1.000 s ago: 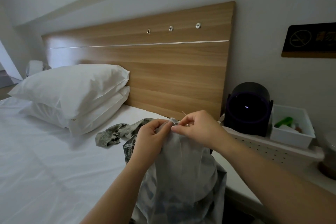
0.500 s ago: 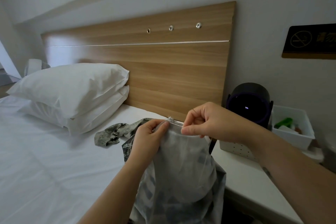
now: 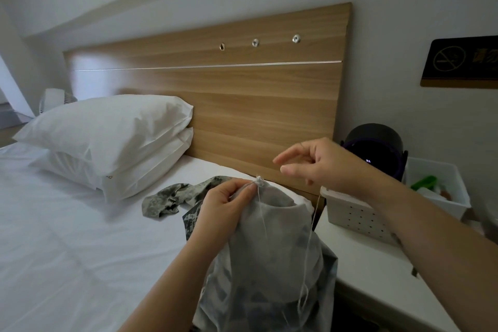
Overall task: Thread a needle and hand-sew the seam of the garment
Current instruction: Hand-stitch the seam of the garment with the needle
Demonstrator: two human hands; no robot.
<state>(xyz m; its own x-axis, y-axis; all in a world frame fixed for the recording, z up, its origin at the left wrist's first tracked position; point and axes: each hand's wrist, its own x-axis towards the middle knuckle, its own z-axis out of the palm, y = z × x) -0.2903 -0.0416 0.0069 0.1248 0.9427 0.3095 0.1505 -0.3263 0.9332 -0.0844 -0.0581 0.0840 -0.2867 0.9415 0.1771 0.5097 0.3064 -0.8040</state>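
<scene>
Where two white pillows [image 3: 107,137] are stacked at the left of the bed [image 3: 67,237], the camouflage garment [image 3: 269,250] trails toward the middle and hangs, pale side out, from the left hand [image 3: 223,210], whose thumb and forefinger pinch its bunched top edge. From there a white thread [image 3: 310,237] drops, loops low and climbs toward the underside of the right hand [image 3: 323,167], raised near the cloth with forefinger and thumb stretched out and the other fingers curled; whether it grips the thread cannot be told. Further right sit a white perforated basket [image 3: 355,215] and a black round device [image 3: 374,148].
</scene>
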